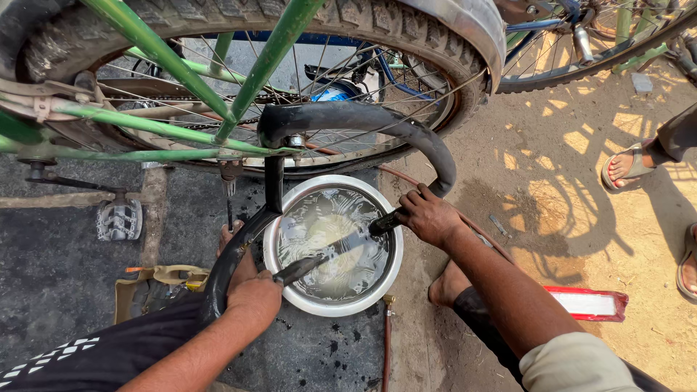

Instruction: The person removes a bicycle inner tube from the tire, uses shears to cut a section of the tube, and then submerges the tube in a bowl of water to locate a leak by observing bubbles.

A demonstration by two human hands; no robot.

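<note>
White basin [294, 294] holds clear water, with a stretch of black inner tube [341, 250] pushed under. Left hand [254, 294] and right hand [428, 215] fingers are both clamped on the tube at opposite rims.

- The wheel [406, 29] is cut off at the 12 o'clock edge; only its lower arc shows.
- The green frame [167, 131] runs out past the 9 and 12 o'clock edges.
- A second wheel [581, 58] at 1 o'clock is cropped by the top and right edges.
- The tube [363, 120] dips under rippled water in the bowl [290, 290]; that stretch looks blurred.
- The left hand [254, 294] covers part of the tube, and the right hand [428, 216] hides its grip.
- A bystander's sandalled foot [628, 165] at 3 o'clock is cut off above the ankle.
- The red tray [592, 303] lies partly behind the right arm.
- The tan tool bag [156, 287] at 8 o'clock is too dark inside to tell.
</note>
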